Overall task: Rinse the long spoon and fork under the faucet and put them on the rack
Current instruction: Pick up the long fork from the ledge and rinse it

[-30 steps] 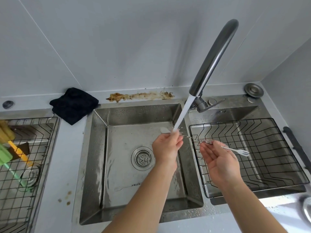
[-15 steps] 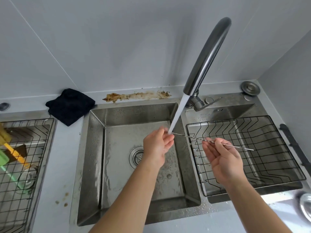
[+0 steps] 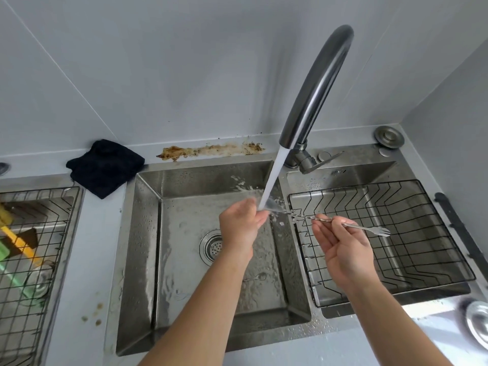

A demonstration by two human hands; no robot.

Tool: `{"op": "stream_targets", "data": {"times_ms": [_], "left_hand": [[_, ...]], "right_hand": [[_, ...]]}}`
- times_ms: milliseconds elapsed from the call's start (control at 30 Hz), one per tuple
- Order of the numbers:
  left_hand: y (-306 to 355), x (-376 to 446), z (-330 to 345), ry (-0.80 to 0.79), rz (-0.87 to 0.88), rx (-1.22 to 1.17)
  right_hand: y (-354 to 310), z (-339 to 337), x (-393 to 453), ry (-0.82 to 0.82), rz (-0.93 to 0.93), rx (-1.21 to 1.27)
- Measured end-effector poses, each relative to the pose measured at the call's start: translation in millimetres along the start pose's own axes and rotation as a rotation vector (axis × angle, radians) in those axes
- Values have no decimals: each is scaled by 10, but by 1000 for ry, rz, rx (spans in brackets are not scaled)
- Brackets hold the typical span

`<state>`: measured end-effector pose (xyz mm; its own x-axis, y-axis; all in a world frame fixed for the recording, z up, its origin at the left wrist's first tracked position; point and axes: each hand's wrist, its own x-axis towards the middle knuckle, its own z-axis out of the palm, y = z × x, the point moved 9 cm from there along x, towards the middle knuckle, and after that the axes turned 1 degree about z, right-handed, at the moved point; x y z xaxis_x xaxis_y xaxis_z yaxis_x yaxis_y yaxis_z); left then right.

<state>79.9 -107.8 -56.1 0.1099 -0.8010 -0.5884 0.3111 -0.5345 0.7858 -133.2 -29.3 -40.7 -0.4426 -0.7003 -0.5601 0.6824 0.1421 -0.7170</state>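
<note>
Left hand (image 3: 241, 223) rubs the spoon (image 3: 273, 206) bowl with closed fingers under the water; at three o'clock, right hand (image 3: 343, 247), palm open, pinches the fork (image 3: 369, 229) handle.

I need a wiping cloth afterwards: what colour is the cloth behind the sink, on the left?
The cloth is black, or very dark navy, seen in the head view.

Water runs from the faucet (image 3: 314, 83) onto the spoon (image 3: 272, 206) bowl at the left hand (image 3: 239, 227). The right hand (image 3: 343, 247) pinches the twisted handles; the fork (image 3: 380, 231) points right over the rack (image 3: 380, 239).
</note>
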Motion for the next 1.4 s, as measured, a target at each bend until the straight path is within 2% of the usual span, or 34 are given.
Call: {"op": "stream_targets", "data": {"times_ms": [167,267,333,467,1033,1200,1233,1300,1367,1400], "left_hand": [[-45,-62,108,-147,-65,-127],[-117,-67,56,-53,-154,-210],[-124,-58,22,-7,-149,-214],[-84,-21,-43,-19,-70,-209],[88,206,-697,22,-53,-177],[269,184,-912,39,86,99],[333,179,-960,50,132,209],[473,166,-995,37,260,577],[541,121,-937,-25,360,927],[555,90,-887,-65,397,1026]], "right_hand": [[-30,-24,23,14,-3,-10],[18,28,21,-11,0,-18],[55,61,18,-28,10,-22],[124,125,31,-45,24,-20],[575,562,50,-58,182,31],[645,630,27,-67,209,-12],[652,644,27,-72,210,-24],[662,666,27,-79,209,-52],[678,681,24,-86,204,-89],[690,689,15,-91,201,-107]]}}
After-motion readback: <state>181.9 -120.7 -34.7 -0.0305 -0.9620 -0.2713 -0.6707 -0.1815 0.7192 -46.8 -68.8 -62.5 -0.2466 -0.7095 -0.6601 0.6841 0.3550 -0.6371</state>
